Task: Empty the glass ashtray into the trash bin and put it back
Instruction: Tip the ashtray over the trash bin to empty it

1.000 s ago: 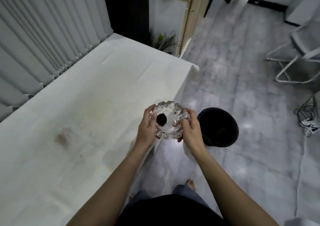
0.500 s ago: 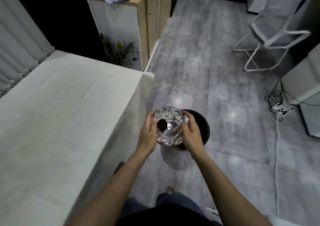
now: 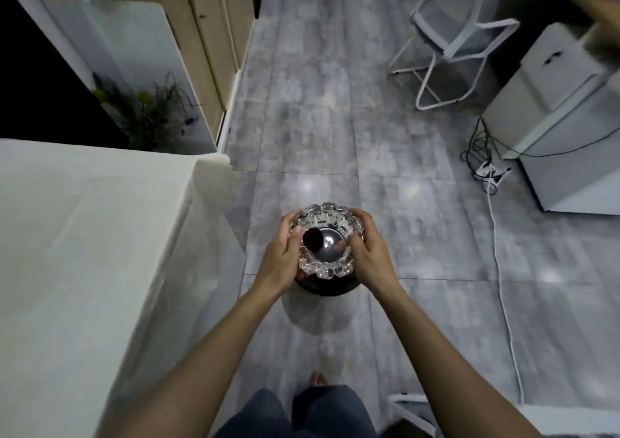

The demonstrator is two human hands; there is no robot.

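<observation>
head view shows the glass ashtray (image 3: 326,240) held level in mid-air, just below the middle of the frame, gripped from both sides. the left hand (image 3: 281,260) wraps its fingers over the rim at the ashtray's nine o'clock and the right hand (image 3: 371,253) clasps the rim at three o'clock; both sets of fingers are curled tight on the glass. a dark round lump (image 3: 312,238) sits inside the bowl toward nine o'clock, so the emptying is not yet done. the black trash bin (image 3: 328,288) stands on the floor directly under the ashtray, only its near edge peeking out at six o'clock of the glass.

the step in hand looks like positioning over the bin. the next move likely calls for tipping the ashtray away or sideways with a firm two-handed hold, so the lump drops into the bin rather than onto the tiles.

the white table (image 3: 84,253), where the ashtray should return, lies at nine o'clock. a folding chair (image 3: 449,38) stands at one o'clock, a cable and power strip (image 3: 486,169) at two o'clock, a cabinet (image 3: 201,51) and plant (image 3: 147,115) at eleven. nothing blocks the drop; the person's bare foot (image 3: 317,379) at six o'clock is near the bin.
</observation>
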